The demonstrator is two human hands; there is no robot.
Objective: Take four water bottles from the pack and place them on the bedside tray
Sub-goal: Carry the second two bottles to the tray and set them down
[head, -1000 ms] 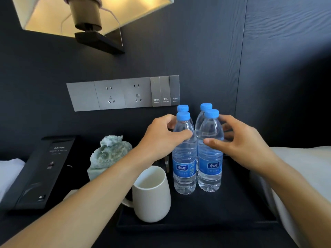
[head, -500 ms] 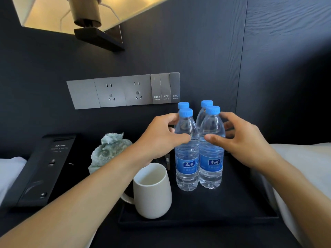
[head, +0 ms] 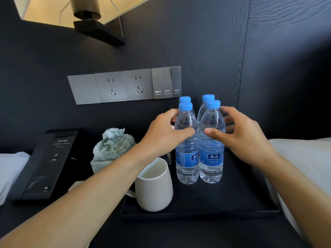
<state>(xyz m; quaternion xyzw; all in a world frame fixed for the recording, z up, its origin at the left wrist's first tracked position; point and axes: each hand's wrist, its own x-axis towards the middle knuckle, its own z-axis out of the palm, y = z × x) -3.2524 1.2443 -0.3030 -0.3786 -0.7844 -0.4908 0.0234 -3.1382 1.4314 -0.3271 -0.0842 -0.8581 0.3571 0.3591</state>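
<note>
the four water bottles (head: 198, 140) are now seen a little higher and further right than a second ago, because the whole view has been tipped down a bit. less of the lamp (head: 86, 13) is seen at the top. the thumb of the left hand (head: 164, 133) has been slid forward across the front left bottle. the thumb of the right hand (head: 240, 133) has been brought in, so the two thumbs are closer together.
</note>
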